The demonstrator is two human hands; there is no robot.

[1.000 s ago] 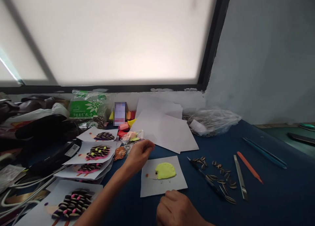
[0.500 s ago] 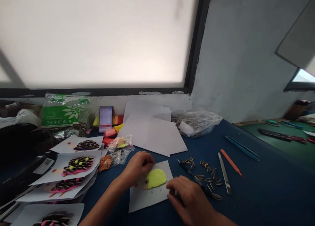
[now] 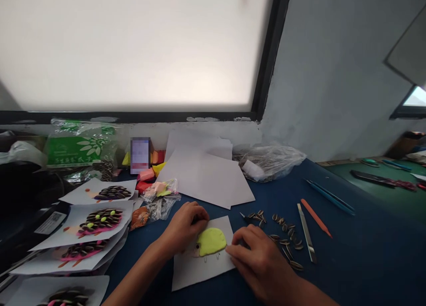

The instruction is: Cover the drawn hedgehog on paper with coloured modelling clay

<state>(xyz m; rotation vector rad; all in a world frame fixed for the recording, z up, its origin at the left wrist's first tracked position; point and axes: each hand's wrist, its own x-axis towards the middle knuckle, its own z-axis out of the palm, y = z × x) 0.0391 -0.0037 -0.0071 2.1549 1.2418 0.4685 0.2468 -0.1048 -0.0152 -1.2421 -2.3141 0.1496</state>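
A small white sheet of paper (image 3: 189, 275) lies on the blue table, bearing a flattened yellow-green clay body (image 3: 213, 241), a dark eye and drawn legs below. My left hand (image 3: 186, 224) rests over the sheet's upper left part, fingers curled down and holding it. At the right end of the clay is my right hand (image 3: 256, 252), thumb and forefinger pinched close to its edge. Whatever sits between those fingertips is too small to make out. Striped sunflower seeds (image 3: 286, 228) are scattered just right of this hand. A dark pen (image 3: 245, 218) is partly hidden behind it.
A metal blade tool (image 3: 306, 232), an orange stick tool (image 3: 316, 218) and blue tweezers (image 3: 329, 197) lie at right. Seed-covered hedgehog pictures (image 3: 100, 221) are stacked at left. Blank sheets (image 3: 206, 177), clay packets (image 3: 161, 192) and a seed bag (image 3: 80, 146) stand behind.
My right hand has shifted slightly up, its pinched fingertips still by the clay's right edge, and now covers more of the pen. The left hand stays on the sheet. The view has tilted slightly.
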